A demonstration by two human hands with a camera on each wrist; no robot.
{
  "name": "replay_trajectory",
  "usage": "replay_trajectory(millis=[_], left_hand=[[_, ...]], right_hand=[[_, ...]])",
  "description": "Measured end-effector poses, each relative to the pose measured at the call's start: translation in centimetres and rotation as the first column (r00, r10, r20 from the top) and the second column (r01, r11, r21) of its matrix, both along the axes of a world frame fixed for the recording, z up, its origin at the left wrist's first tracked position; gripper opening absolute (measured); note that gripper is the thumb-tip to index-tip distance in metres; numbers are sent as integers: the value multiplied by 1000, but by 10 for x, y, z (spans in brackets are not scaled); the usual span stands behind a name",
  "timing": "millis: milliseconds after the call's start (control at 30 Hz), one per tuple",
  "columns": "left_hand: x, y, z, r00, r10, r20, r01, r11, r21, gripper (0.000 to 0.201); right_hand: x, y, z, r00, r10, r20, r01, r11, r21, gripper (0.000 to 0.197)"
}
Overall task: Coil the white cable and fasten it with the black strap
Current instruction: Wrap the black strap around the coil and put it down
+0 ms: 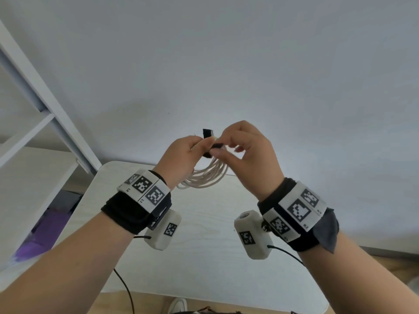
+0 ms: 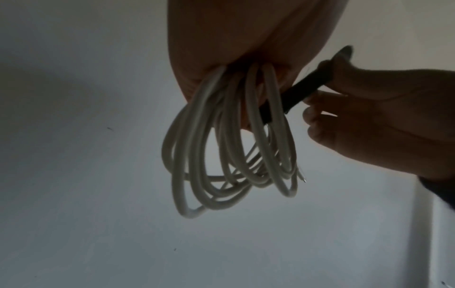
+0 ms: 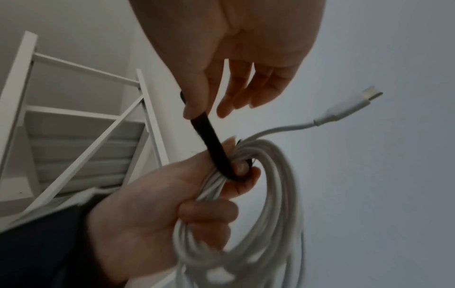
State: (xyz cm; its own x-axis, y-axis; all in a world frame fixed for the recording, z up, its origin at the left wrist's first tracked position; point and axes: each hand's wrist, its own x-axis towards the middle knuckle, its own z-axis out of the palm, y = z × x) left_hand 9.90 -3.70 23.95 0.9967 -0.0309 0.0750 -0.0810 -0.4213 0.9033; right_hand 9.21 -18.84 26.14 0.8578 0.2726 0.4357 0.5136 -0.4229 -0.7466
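The white cable (image 1: 205,176) hangs in several loops from my left hand (image 1: 181,158), held up in front of the wall above the table. In the left wrist view the cable loops (image 2: 229,148) dangle below the fist. In the right wrist view my left hand (image 3: 157,200) grips the bundle (image 3: 265,194), and a connector end (image 3: 344,109) sticks out to the right. The black strap (image 3: 211,142) runs taut from the bundle to my right hand (image 3: 194,109), which pinches its free end between thumb and forefinger. One strap end (image 1: 208,133) pokes up above the fingers.
A pale wooden table (image 1: 204,245) lies below the hands, against a plain grey wall (image 1: 226,64). A white shelf frame (image 1: 45,105) stands at the left, with purple items (image 1: 43,232) low beside it. Black wires trail from the wrist cameras.
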Motion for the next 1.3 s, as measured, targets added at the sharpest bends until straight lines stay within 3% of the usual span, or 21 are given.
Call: replay_trajectory(millis=[167, 300, 433, 833, 1033, 1300], left_hand=[[-16, -5, 4, 998, -63, -18, 63, 997, -33, 34], [-24, -9, 4, 996, -88, 2, 88, 996, -24, 35], [-24, -6, 3, 995, -103, -1, 103, 994, -30, 36], [-30, -8, 6, 957, -256, 135, 241, 963, 122, 39], [-29, -10, 1, 938, -298, 177, 271, 949, 159, 49], [-32, -14, 8, 961, -245, 124, 232, 966, 114, 61]], right_hand=[[17, -6, 13, 982, -47, -180, 41, 998, -41, 1], [24, -10, 17, 920, 68, -386, -74, 997, -1, 10], [24, -16, 21, 875, 137, -464, -145, 989, 18, 9], [27, -25, 36, 810, 244, -533, -307, 951, -32, 23], [32, -29, 36, 720, 332, -609, -422, 907, -5, 29], [29, -27, 39, 792, 330, -513, -421, 905, -67, 13]])
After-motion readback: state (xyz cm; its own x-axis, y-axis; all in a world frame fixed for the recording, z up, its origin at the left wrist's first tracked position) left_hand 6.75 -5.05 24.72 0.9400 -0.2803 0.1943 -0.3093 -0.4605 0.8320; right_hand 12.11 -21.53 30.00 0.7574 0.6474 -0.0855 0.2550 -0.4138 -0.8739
